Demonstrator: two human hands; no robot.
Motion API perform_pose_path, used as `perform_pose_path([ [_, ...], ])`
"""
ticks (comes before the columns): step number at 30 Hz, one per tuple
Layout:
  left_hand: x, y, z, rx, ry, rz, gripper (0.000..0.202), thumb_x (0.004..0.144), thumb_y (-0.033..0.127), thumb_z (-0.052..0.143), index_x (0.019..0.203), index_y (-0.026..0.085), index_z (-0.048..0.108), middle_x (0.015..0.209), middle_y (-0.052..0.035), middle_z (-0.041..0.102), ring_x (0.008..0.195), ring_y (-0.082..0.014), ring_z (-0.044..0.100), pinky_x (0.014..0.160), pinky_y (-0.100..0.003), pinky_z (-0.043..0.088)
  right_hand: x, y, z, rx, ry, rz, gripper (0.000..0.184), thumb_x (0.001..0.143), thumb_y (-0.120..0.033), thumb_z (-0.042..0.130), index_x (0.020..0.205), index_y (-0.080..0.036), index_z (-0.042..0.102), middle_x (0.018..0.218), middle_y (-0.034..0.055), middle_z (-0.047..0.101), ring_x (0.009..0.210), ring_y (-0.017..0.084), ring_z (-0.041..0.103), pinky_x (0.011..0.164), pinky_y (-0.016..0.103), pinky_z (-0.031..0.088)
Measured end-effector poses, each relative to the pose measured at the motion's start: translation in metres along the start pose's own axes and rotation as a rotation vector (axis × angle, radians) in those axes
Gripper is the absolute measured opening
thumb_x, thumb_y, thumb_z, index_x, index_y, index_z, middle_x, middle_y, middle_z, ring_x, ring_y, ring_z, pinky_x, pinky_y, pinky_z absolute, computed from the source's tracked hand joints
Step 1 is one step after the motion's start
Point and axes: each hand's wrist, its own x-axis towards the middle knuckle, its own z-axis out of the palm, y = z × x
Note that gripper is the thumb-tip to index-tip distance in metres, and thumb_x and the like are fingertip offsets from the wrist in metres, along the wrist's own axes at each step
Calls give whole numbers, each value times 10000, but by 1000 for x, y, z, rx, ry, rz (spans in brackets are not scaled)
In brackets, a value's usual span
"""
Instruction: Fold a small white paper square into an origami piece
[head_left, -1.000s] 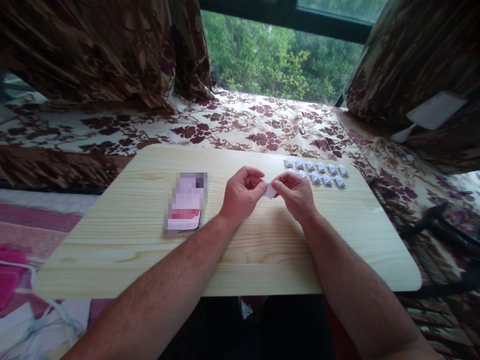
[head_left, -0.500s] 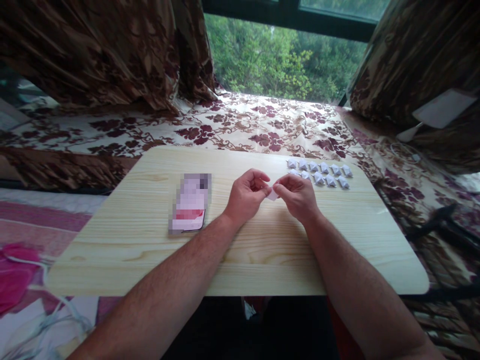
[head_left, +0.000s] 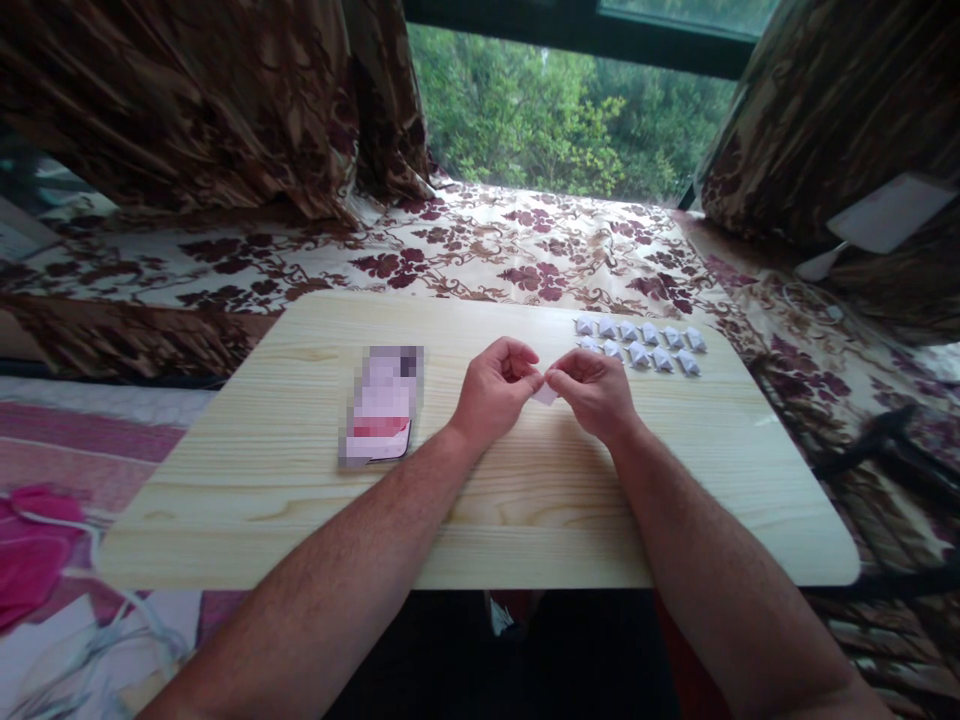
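Note:
Over the middle of a light wooden table (head_left: 480,520), my left hand (head_left: 491,392) and my right hand (head_left: 596,392) meet fingertip to fingertip. Both pinch one small piece of white paper (head_left: 545,394) between thumbs and fingers, just above the tabletop. Most of the paper is hidden by my fingers. Two neat rows of several small folded white paper shapes (head_left: 642,346) lie on the table just beyond my right hand.
A phone (head_left: 381,404) lies flat on the table left of my left hand. Flowered cloth (head_left: 487,245) covers the ledge behind the table, with brown curtains on both sides of a window. Pink fabric and white cables (head_left: 45,560) lie at lower left.
Both hands stay on the paper and the fingers have shifted slightly on it. The view has drifted a little.

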Motion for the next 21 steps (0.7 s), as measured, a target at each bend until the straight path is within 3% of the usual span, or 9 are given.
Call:
perform_pose_path([
  [7,3,-3,0,-4,79,-15,236,654,156,769,779,195,573,669,46,572,596,-98,529,569,-227,421,1,3,1,79,-8,17,207,756,-344,752,687,-164,677,590,-1,637,537,113,540,517,256,429],
  [12,6,-4,-2,-81,192,-35,282,665,227,801,858,192,599,697,38,613,628,-102,575,619,-235,464,4,7,1,221,-37,93,362,675,-413,841,903,-168,703,723,8,700,598,124,604,546,255,495],
  [15,7,-4,-2,-131,233,-47,313,674,265,806,892,191,594,706,28,635,640,-115,600,633,-257,501,4,10,1,224,-96,155,365,635,-395,870,845,-162,685,732,14,704,601,122,610,537,244,489],
  [21,6,-3,-2,-147,219,-51,354,679,251,796,959,184,590,745,17,662,663,-121,620,641,-260,502,2,7,2,144,-150,149,231,741,-356,778,719,-151,676,641,17,678,555,112,585,541,243,467],
])
